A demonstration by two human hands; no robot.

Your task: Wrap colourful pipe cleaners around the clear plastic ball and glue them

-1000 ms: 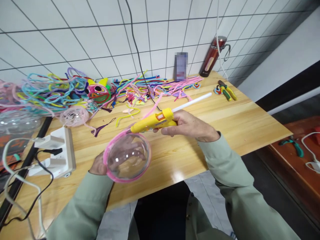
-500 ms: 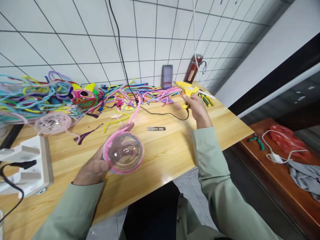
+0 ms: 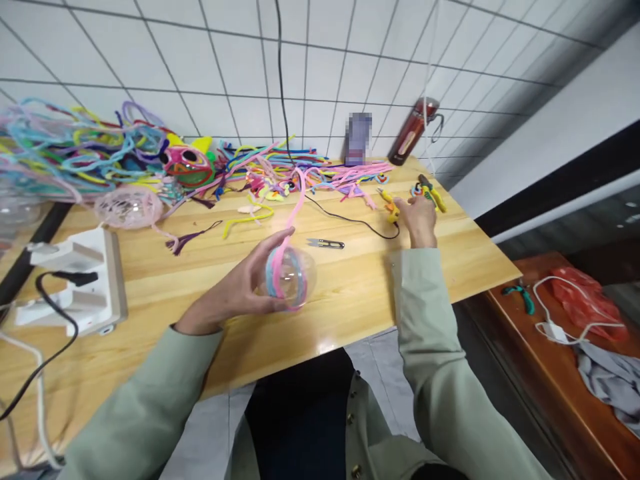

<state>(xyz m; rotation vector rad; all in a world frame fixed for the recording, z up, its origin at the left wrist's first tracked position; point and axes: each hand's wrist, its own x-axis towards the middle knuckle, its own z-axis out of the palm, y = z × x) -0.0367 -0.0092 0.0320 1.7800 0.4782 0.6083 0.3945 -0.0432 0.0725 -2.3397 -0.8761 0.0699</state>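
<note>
– White tiled wall (image 3: 225, 80) at the back, dark grout lines; pale wooden table (image 3: 360, 300) against it. Head view, up on my monitor.

– Log the left hand (image 3: 237, 283) first. Fingers?

– Clamped on a clear ball (image 3: 295, 277), thumb low, fingers over the upper side. I have the ball at the middle of the table, toward the near edge; can't tell whether its underside meets the wood. Pink and pale-blue fuzzy bands (image 3: 271, 272) ring it, and a pink strand (image 3: 299, 200) rises from them toward the back.

– And the right hand (image 3: 419, 215)?

– Stretched to the far right, at the yellow glue gun (image 3: 389, 205). Fingers bent toward its rear; from my seat I can't tell whether they grip or only touch. Black cord (image 3: 345, 219) trails left from it.

– Close by?

– Pliers (image 3: 434, 195) just beyond that hand. Small snips (image 3: 326, 244) lying between both hands, nearer the ball.

– Along the wall?

– I note heaped pipe cleaners (image 3: 75, 150) at left, a big-eyed figure (image 3: 190, 165) beside them, a pixelated upright panel (image 3: 357, 139), a red flask (image 3: 414, 133).

– Left side?

– White power strip (image 3: 117, 280) with plugs in; pink openwork ball (image 3: 129, 207) behind, purple tassel (image 3: 187, 243) near it.
</note>
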